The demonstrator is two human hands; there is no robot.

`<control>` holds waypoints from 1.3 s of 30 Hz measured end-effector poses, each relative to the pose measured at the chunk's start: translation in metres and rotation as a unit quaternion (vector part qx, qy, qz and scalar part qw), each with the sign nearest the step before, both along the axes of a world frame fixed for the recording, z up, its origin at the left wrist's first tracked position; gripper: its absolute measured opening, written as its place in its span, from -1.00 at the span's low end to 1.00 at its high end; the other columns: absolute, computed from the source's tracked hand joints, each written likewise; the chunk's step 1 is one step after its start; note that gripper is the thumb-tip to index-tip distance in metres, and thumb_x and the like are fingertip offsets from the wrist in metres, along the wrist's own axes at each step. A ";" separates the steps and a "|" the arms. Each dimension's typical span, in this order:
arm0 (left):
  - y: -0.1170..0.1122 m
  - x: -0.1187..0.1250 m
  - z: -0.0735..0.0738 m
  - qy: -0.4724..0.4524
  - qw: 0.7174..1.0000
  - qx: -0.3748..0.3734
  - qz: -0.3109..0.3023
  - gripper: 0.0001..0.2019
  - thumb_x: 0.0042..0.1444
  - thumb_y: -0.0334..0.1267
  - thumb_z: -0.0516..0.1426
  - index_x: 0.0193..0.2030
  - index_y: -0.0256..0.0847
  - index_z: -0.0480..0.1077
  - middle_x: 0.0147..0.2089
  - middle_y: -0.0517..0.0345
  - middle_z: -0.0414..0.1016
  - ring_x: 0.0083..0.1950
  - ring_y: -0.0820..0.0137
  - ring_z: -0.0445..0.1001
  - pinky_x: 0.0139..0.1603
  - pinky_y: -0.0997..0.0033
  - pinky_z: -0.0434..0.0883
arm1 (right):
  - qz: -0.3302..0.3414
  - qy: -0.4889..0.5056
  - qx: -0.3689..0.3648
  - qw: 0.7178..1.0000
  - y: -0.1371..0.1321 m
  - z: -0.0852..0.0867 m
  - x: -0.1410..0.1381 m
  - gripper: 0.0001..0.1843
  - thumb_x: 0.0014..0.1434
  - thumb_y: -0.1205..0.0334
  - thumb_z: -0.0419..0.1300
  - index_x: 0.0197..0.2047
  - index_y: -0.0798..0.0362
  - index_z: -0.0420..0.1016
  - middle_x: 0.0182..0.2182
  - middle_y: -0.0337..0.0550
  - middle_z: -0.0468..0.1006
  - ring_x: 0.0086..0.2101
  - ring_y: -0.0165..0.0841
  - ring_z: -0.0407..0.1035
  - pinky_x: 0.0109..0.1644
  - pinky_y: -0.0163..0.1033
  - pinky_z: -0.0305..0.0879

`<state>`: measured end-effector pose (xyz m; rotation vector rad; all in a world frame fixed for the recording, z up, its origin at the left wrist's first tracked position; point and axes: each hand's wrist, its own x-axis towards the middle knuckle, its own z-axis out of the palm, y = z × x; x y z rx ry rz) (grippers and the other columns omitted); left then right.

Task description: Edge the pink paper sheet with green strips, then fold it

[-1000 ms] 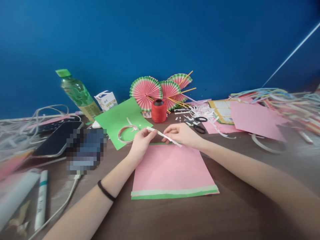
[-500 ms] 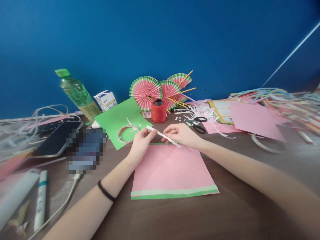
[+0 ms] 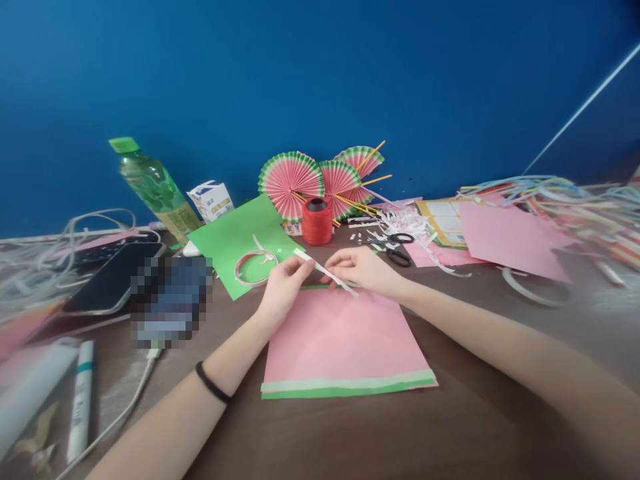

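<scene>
A person's left hand and right hand meet over the far edge of a pink sheet on a dark wooden tabletop, both pinching a narrow white strip between thumb and fingertips. The other fingers are curled in loosely. The strip is held just above the sheet's 12 o'clock edge, slanting from the left hand's fingertips down toward 4 o'clock, past the right hand's fingers. A black band circles the left wrist. The pink sheet lies flat, with a white and a green stripe along its 6 o'clock edge. At 10 o'clock from the hands, a green sheet carries a ring of tape. At 12 o'clock stands a red spool of thread, with pleated watermelon-patterned paper fans behind it against the blue wall. Black scissors lie at 2 o'clock among white paper scraps, near more pink paper and a heap of coloured paper strips. Toward 9 o'clock are a green bottle, a small carton, a dark phone and, nearer the viewer, a white marker.
</scene>
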<state>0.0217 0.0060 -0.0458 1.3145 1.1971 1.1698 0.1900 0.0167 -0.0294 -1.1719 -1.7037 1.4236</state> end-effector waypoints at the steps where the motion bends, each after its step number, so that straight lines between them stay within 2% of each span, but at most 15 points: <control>1: 0.000 0.000 0.000 0.004 1.000 0.001 0.001 -0.75 -0.10 -0.09 0.16 -0.53 -0.25 0.33 -0.53 0.23 0.40 -0.44 0.44 0.37 -0.30 0.44 0.29 | -0.001 0.004 -0.004 1.000 0.000 0.000 0.000 -0.88 0.00 0.29 0.16 -0.35 0.14 0.40 -0.41 -0.05 0.58 -0.45 -0.39 0.47 -0.50 -0.41 0.32; 7: 0.002 0.000 -0.002 0.004 1.000 0.002 -0.003 -0.76 -0.10 -0.10 0.17 -0.51 -0.26 0.33 -0.51 0.20 0.41 -0.39 0.41 0.39 -0.26 0.43 0.30 | 0.002 0.020 -0.007 1.000 0.001 -0.003 0.000 -0.87 -0.01 0.26 0.18 -0.35 0.13 0.41 -0.43 -0.10 0.58 -0.43 -0.41 0.47 -0.35 -0.35 0.38; 14: 0.002 0.000 -0.003 0.007 1.000 0.007 0.008 -0.75 -0.12 -0.08 0.17 -0.53 -0.25 0.32 -0.51 0.20 0.41 -0.42 0.43 0.37 -0.30 0.44 0.28 | -0.012 0.019 -0.031 0.999 -0.001 0.000 -0.002 -0.92 -0.03 0.32 0.18 -0.38 0.12 0.39 -0.43 -0.09 0.58 -0.45 -0.40 0.48 -0.41 -0.39 0.36; 22: 0.001 0.001 -0.003 0.009 0.999 0.018 0.031 -0.76 -0.12 -0.11 0.17 -0.56 -0.25 0.29 -0.55 0.26 0.31 -0.47 0.49 0.28 -0.38 0.49 0.22 | 0.021 0.029 -0.027 0.999 -0.002 0.003 -0.001 -0.87 -0.03 0.32 0.17 -0.34 0.14 0.39 -0.38 -0.07 0.58 -0.40 -0.38 0.48 -0.36 -0.35 0.37; 29: 0.003 -0.002 -0.008 0.016 0.997 0.045 0.062 -0.76 -0.07 -0.10 0.14 -0.54 -0.23 0.30 -0.56 0.27 0.26 -0.47 0.49 0.22 -0.40 0.49 0.17 | 0.037 0.061 -0.017 0.997 -0.001 0.001 0.001 -0.82 -0.04 0.33 0.16 -0.34 0.08 0.22 -0.41 -0.08 0.59 -0.53 -0.41 0.44 -0.55 -0.40 0.26; 34: 0.000 0.000 -0.004 0.024 0.994 0.050 0.093 -0.77 -0.04 -0.13 0.12 -0.56 -0.23 0.27 -0.58 0.30 0.22 -0.49 0.50 0.18 -0.40 0.49 0.15 | 0.045 0.058 -0.024 0.997 0.000 0.001 0.001 -0.86 -0.04 0.31 0.16 -0.38 0.10 0.26 -0.40 -0.06 0.59 -0.51 -0.42 0.45 -0.47 -0.37 0.32; 39: -0.001 0.000 -0.002 0.036 0.991 0.074 0.106 -0.77 -0.02 -0.17 0.10 -0.59 -0.22 0.25 -0.58 0.29 0.20 -0.49 0.50 0.15 -0.39 0.49 0.15 | 0.025 0.050 -0.054 0.997 -0.002 0.005 0.001 -0.93 -0.01 0.32 0.12 -0.39 0.12 0.31 -0.41 -0.06 0.59 -0.50 -0.42 0.46 -0.42 -0.36 0.34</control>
